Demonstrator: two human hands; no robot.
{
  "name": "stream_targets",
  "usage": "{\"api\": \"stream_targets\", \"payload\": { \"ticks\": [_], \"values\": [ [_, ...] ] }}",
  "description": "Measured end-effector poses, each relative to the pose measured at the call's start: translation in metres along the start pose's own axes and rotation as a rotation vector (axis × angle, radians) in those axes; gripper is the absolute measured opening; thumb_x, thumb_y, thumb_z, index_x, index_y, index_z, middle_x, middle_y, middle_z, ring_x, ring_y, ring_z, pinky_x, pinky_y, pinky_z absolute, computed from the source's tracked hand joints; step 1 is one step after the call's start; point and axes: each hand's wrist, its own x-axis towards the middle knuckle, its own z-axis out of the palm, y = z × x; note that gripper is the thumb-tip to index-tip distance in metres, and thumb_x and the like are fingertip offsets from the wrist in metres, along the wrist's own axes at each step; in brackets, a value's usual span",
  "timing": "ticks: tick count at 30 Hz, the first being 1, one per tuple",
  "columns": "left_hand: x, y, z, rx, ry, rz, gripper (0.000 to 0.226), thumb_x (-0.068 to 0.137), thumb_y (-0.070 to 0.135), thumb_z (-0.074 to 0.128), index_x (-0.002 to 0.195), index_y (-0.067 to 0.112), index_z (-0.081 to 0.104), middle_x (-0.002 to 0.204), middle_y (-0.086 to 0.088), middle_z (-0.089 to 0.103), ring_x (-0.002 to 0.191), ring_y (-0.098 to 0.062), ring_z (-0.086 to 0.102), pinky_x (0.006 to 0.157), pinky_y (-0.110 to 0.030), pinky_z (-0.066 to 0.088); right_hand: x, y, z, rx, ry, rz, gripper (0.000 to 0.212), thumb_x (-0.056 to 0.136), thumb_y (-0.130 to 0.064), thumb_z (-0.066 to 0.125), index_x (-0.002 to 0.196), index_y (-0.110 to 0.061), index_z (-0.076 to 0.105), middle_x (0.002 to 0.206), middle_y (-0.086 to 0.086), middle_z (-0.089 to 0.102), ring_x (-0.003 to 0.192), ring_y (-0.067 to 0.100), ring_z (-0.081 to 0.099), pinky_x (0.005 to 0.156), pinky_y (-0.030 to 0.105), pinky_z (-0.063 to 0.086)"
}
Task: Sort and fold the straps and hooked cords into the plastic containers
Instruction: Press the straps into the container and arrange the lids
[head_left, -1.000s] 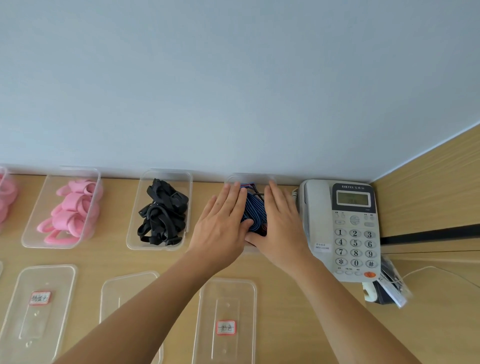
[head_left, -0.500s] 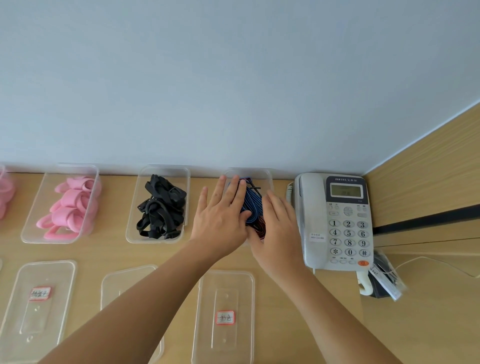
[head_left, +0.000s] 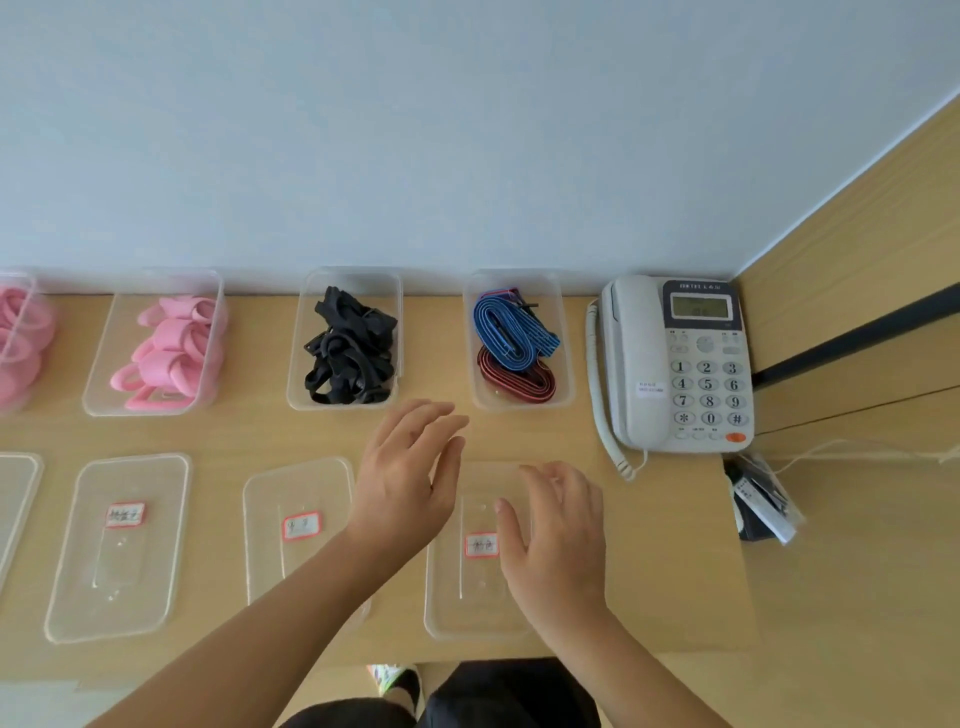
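Observation:
A clear container (head_left: 566, 395) by the wall holds a folded blue hooked cord (head_left: 511, 330) lying over a folded red one (head_left: 519, 382). To its left, a second container (head_left: 296, 400) is filled with black straps (head_left: 348, 358), and a third (head_left: 98, 405) with pink straps (head_left: 171, 353). My left hand (head_left: 405, 478) hovers with spread fingers in front of the cord container, holding nothing. My right hand (head_left: 556, 525) is above a clear labelled lid (head_left: 457, 613), fingers relaxed and empty.
Two more labelled lids (head_left: 301, 525) (head_left: 119, 545) lie in the front row, and another lid's edge (head_left: 15, 493) shows at far left. A pink-filled container (head_left: 15, 343) is cut off at the left. A white desk phone (head_left: 675, 364) stands at right, near a wooden side panel (head_left: 857, 291) and a small bagged item (head_left: 758, 493).
Both hands have lifted off the cords in the container and drawn back toward me, to above the lids. The blue and red cords now lie uncovered in the container.

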Motion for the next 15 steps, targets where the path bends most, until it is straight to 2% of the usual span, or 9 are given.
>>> {"api": "stream_targets", "payload": {
  "ticks": [2, 4, 6, 8, 9, 11, 13, 15],
  "values": [
    [-0.02, -0.001, -0.004, -0.024, -0.035, 0.032, 0.019, 0.091, 0.004, 0.069, 0.108, 0.003, 0.076, 0.114, -0.01, 0.072, 0.112, -0.032, 0.064, 0.098, -0.036, 0.053, -0.018, -0.008, 0.005, -0.098, -0.079, 0.026, 0.052, 0.094, -0.052, 0.05, 0.13, -0.018, 0.062, 0.134, 0.01, 0.052, 0.12, 0.03, 0.048, 0.099, 0.046, 0.05],
    [-0.039, -0.001, -0.01, -0.02, -0.046, 0.026, 0.021, 0.089, 0.004, 0.069, 0.108, 0.006, 0.077, 0.114, -0.008, 0.072, 0.111, -0.03, 0.064, 0.096, -0.036, 0.053, -0.033, -0.018, 0.012, -0.193, -0.162, 0.046, 0.065, 0.092, -0.064, 0.041, 0.141, -0.023, 0.053, 0.15, 0.015, 0.041, 0.136, 0.037, 0.038, 0.109, 0.05, 0.042],
    [-0.055, -0.003, -0.016, -0.005, -0.027, -0.001, 0.022, 0.088, 0.005, 0.066, 0.107, 0.008, 0.078, 0.112, -0.006, 0.073, 0.108, -0.027, 0.063, 0.092, -0.036, 0.053, -0.045, -0.028, 0.018, -0.275, -0.256, 0.055, 0.077, 0.088, -0.075, 0.031, 0.152, -0.032, 0.039, 0.163, 0.018, 0.022, 0.149, 0.045, 0.018, 0.116, 0.056, 0.027],
    [-0.067, -0.005, -0.023, -0.004, -0.018, -0.026, 0.023, 0.089, 0.011, 0.061, 0.105, 0.01, 0.078, 0.111, -0.004, 0.074, 0.106, -0.027, 0.064, 0.089, -0.038, 0.053, -0.054, -0.036, 0.024, -0.308, -0.356, 0.064, 0.086, 0.081, -0.08, 0.022, 0.157, -0.04, 0.022, 0.167, 0.019, 0.001, 0.151, 0.048, -0.004, 0.12, 0.059, 0.012],
    [-0.072, -0.006, -0.027, -0.009, -0.025, -0.035, 0.025, 0.09, 0.014, 0.059, 0.105, 0.011, 0.078, 0.111, -0.004, 0.074, 0.106, -0.027, 0.063, 0.088, -0.039, 0.053, -0.057, -0.04, 0.027, -0.318, -0.385, 0.067, 0.088, 0.079, -0.08, 0.019, 0.157, -0.041, 0.018, 0.167, 0.018, -0.005, 0.151, 0.048, -0.009, 0.121, 0.059, 0.007],
    [-0.079, -0.008, -0.035, -0.016, -0.035, -0.046, 0.027, 0.091, 0.017, 0.056, 0.106, 0.012, 0.078, 0.11, -0.003, 0.074, 0.106, -0.026, 0.063, 0.087, -0.04, 0.053, -0.062, -0.048, 0.029, -0.331, -0.369, 0.071, 0.083, 0.081, -0.077, 0.024, 0.156, -0.04, 0.023, 0.167, 0.019, 0.001, 0.151, 0.048, -0.002, 0.12, 0.06, 0.011],
    [-0.081, -0.011, -0.045, -0.029, -0.024, -0.058, 0.026, 0.091, 0.017, 0.058, 0.106, 0.012, 0.078, 0.11, -0.003, 0.075, 0.106, -0.026, 0.062, 0.087, -0.039, 0.053, -0.065, -0.056, 0.026, -0.325, -0.341, 0.089, 0.076, 0.085, -0.071, 0.037, 0.153, -0.04, 0.028, 0.167, 0.017, 0.01, 0.151, 0.046, 0.009, 0.118, 0.059, 0.019],
    [-0.076, -0.012, -0.054, -0.045, -0.015, -0.09, 0.02, 0.089, 0.01, 0.067, 0.106, 0.013, 0.078, 0.109, -0.001, 0.075, 0.107, -0.021, 0.06, 0.086, -0.036, 0.053, -0.069, -0.061, 0.019, -0.296, -0.366, 0.113, 0.076, 0.084, -0.069, 0.043, 0.153, -0.043, 0.025, 0.167, 0.013, 0.007, 0.151, 0.041, 0.011, 0.116, 0.057, 0.02]
  ]
}}
